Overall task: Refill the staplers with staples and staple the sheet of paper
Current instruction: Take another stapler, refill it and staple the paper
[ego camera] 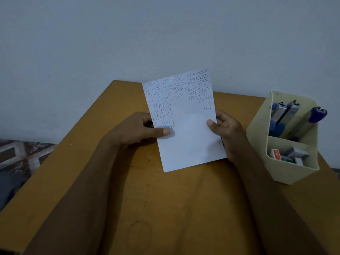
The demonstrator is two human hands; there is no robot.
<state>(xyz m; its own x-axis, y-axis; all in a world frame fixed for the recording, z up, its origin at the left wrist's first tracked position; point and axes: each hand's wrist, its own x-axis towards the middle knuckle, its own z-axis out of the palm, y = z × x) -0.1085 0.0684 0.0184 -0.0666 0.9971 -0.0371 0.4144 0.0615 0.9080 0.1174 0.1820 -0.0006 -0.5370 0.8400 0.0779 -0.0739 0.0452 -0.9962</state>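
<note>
Holding the sheet of paper over the worktop, I'm pinching its right edge with the right hand while the left hand is squeezing a blue stapler onto the left edge (staples crowding the top).

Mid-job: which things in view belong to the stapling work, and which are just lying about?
Job: sheet of paper, pinched by the right hand; blue stapler, apparently, in the left hand at the sheet's edge; staplers and staple boxes in the organizer.
Lying about: wooden table; patterned surface at left; wall.
</note>
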